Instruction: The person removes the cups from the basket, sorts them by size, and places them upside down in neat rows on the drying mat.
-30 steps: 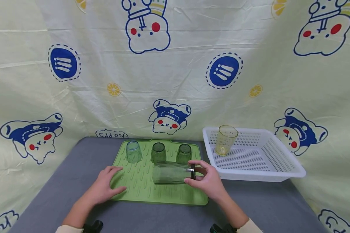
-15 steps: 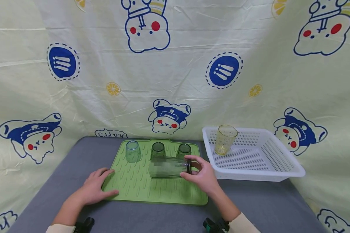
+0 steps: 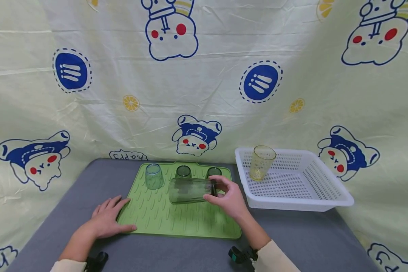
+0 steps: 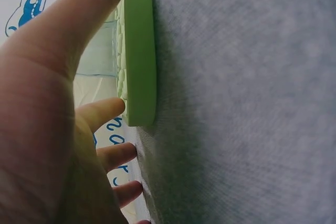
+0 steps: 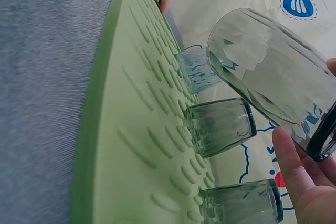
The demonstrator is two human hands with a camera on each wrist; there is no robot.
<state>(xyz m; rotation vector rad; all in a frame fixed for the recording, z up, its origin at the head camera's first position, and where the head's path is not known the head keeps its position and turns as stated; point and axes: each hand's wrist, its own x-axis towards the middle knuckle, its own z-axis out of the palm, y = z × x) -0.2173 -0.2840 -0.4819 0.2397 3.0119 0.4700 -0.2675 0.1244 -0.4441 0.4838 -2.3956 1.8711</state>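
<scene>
My right hand point(image 3: 229, 196) grips a tall grey-green drinking glass point(image 3: 188, 190) by its thick base. The glass lies sideways in the air above the mat, its mouth facing left, and the right wrist view shows it clear of the surface. The green drying mat point(image 3: 176, 223) bears three short glasses standing mouth down: a bluish glass point(image 3: 154, 176), a grey-green glass point(image 3: 183, 172) in the middle, and another grey-green glass point(image 5: 241, 203) at the right. My left hand point(image 3: 107, 219) rests at the mat's left edge, fingers spread, its thumb and index finger touching the mat in the left wrist view.
A white perforated plastic basket point(image 3: 294, 202) stands right of the mat, with a yellowish tall glass point(image 3: 261, 164) upright in its left part. Grey cloth point(image 3: 176, 255) covers the table. A printed curtain point(image 3: 224, 98) hangs behind.
My right hand has raised the tall glass and carried it slightly left and away from me. My left hand has shifted left and down to the mat's edge.
</scene>
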